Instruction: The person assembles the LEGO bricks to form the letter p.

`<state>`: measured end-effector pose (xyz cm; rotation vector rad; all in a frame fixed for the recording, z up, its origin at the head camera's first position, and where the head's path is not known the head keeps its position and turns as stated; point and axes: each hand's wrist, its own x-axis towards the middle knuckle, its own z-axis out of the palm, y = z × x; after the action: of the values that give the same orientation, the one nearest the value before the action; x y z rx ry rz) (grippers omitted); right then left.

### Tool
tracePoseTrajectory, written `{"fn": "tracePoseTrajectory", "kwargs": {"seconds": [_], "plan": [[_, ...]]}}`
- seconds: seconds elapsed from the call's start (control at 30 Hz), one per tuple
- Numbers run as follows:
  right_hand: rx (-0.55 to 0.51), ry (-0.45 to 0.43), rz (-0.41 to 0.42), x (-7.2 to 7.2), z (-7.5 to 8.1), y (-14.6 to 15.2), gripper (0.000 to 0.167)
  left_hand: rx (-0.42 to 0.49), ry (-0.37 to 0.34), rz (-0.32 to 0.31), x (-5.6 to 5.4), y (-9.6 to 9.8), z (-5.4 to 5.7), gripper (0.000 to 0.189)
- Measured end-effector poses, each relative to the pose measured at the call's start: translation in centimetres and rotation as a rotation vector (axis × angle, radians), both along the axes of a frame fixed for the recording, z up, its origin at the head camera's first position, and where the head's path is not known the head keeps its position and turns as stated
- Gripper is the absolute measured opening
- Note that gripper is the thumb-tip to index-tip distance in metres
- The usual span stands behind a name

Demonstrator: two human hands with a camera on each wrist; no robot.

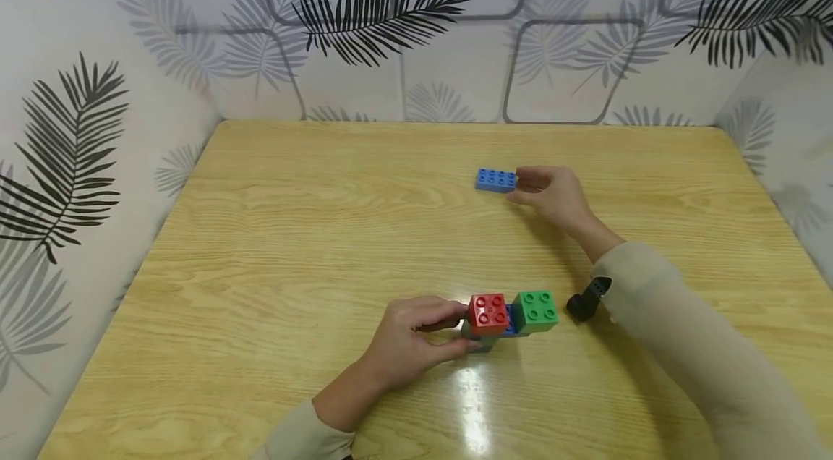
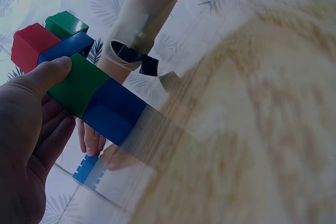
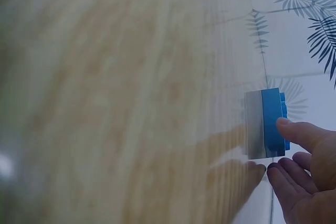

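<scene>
My left hand [image 1: 406, 337] holds a small tower of toy building bricks upright on the table, its thumb against a green brick [image 2: 80, 85]. Below that green brick is a dark blue one [image 2: 114, 111]. Above, a longer blue brick [image 2: 65, 46] lies crosswise and bears a red brick [image 1: 488, 312] and another green brick [image 1: 536, 309] side by side. Farther back, my right hand [image 1: 556, 196] is at the right end of a flat blue eight-stud brick [image 1: 496, 180]. Its thumb and fingers are apart and loosely extended, with the thumb overlapping the brick in the right wrist view.
A glossy wood-grain table [image 1: 293, 243] bears the bricks. Walls with a leaf pattern [image 1: 377, 19] border it at the back and sides. A black wrist device [image 1: 586, 301] sticks out from the right sleeve, a little right of the tower.
</scene>
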<state>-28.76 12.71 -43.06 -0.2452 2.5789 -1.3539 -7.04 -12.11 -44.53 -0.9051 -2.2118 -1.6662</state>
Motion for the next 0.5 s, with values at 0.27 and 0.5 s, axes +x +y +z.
{"fn": "tracePoseTrajectory", "kwargs": {"seconds": [0.27, 0.5], "plan": [[0.023, 0.010, 0.005, -0.46, -0.13, -0.21, 0.056, 0.026, 0.029, -0.027, -0.10, -0.01, -0.30, 0.034], [0.032, 0.013, 0.013, -0.77, 0.00, -1.01, 0.053, 0.019, 0.027, -0.022, -0.17, -0.28, -0.27, 0.034]]}}
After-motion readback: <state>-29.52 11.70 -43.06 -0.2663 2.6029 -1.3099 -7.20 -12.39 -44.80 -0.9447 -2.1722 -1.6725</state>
